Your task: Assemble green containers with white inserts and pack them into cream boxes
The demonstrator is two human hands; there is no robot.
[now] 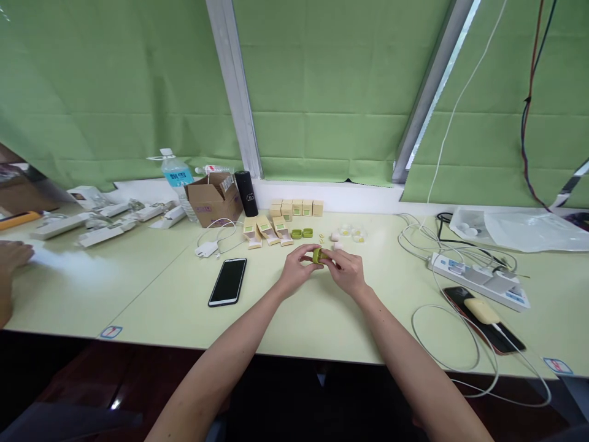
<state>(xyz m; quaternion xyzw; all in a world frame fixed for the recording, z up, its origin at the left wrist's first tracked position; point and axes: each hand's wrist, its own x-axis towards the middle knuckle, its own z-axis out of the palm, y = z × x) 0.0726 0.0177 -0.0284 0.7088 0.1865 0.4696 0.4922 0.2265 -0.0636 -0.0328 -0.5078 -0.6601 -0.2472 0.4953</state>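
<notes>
My left hand [297,268] and my right hand [346,270] meet over the middle of the table, both closed on one small olive-green case [317,255]. Fingers cover part of it, so I cannot tell whether its lid is up. Just beyond lies another green case [302,233], spread in two halves. Small yellow pieces [321,238] and pale pinkish-white pieces [335,237] are close to my right fingers. Clear round containers with yellow centres [353,232] sit behind them. To the left, several opened cream cardboard boxes [267,229] lie tilted.
Closed small boxes [307,207] line the back. A phone [227,282] lies left, a charger [207,248] behind it. Further back stand a carton [214,199], black cylinder [246,193] and bottle [178,178]. Cables, a power strip [478,279] and another phone [501,337] occupy the right. Someone's hand [16,253] rests far left.
</notes>
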